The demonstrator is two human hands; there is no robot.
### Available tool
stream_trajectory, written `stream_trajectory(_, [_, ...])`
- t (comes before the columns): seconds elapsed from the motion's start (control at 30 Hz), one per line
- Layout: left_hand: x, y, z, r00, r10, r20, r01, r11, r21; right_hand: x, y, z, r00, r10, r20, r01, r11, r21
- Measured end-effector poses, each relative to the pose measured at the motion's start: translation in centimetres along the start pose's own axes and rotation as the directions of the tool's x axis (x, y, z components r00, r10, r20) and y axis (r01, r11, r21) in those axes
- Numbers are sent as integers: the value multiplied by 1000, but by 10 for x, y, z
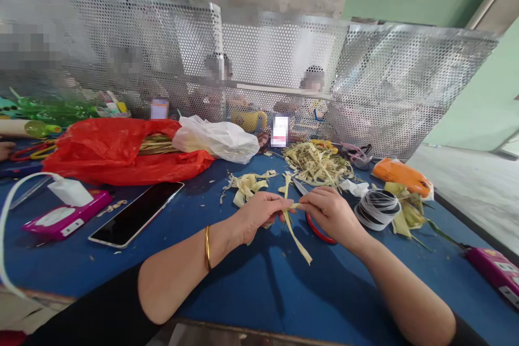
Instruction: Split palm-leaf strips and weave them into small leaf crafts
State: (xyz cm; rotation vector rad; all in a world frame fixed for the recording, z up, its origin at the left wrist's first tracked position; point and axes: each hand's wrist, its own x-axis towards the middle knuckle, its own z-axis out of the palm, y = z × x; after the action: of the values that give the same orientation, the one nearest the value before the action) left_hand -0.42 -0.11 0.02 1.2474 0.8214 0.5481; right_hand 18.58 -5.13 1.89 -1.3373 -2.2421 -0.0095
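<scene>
With the two hands taken as the clock's centre, the long, flat, pale-yellow strip of dry leaf (299, 241) is between them, above the blue bench (227, 281). The left hand (261, 213) has its grip clamped on this strip – thumb and fingertips pressed together. The right hand (332, 216) pinches a short crosswise part of the same pale material; whether it is one piece or two, I cannot tell. One end rises toward 12 o'clock, the other trails toward 5 o'clock.

Red-handled metal scissors (324, 235) lie partly behind the right hand. At 10 o'clock, near the left hand, is a small heap of curled cream-coloured leaf pieces (247, 188); at 1 o'clock, a bigger pile of shredded yellow-green fibres (318, 163). The round spool of white string (377, 210) is at 3 o'clock – beside the right wrist. A black-screened flat phone (140, 213) lies at 9 o'clock.
</scene>
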Motion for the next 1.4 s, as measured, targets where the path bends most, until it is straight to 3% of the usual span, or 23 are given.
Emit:
stream_trajectory(0.53, [-1,0,2,998,26,54,-27,1000,16,-2,0,6,986,-166,-30,149,940,-308])
stream_trajectory(0.83, [1,-3,1,994,29,101,-28,1000,-8,1,5,0,952,-302,43,271,774,-572])
stream_trajectory(1.0, [1,-2,2,993,7,118,-13,999,53,2,8,-4,923,-375,83,350,734,-582])
stream_trajectory(1.4, [-4,3,6,995,25,95,-31,998,53,2,15,-3,926,-378,8,311,748,-587])
